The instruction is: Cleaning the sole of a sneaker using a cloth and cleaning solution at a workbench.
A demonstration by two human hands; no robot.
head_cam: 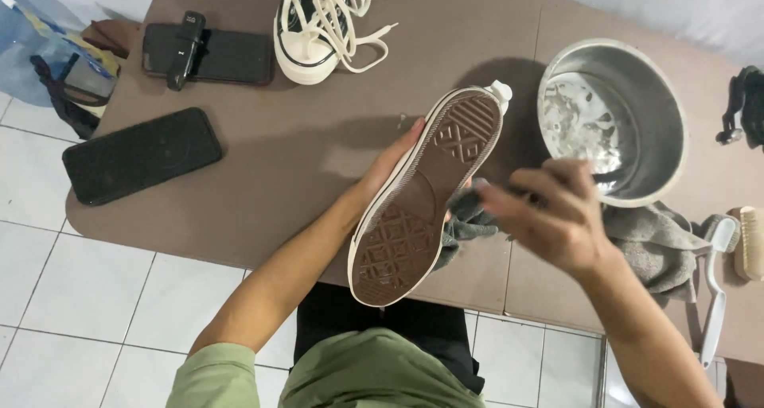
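My left hand (387, 163) grips a sneaker (422, 197) by its side, sole turned up toward me; the sole is brown with a cream rim. My right hand (557, 213), blurred, holds a grey cloth (465, 221) against the sneaker's right side. Both hands hover over the front edge of a brown table (263, 137). A steel bowl (637, 82) with soapy water stands just beyond my right hand.
A second sneaker (306, 34) with loose cream laces stands at the table's back. Two dark phones (139, 153) (215, 54) lie at the left. A grey towel (656, 245), a white toothbrush (716, 289) and a scrub brush (748, 241) lie right. White floor tiles (95, 312) below.
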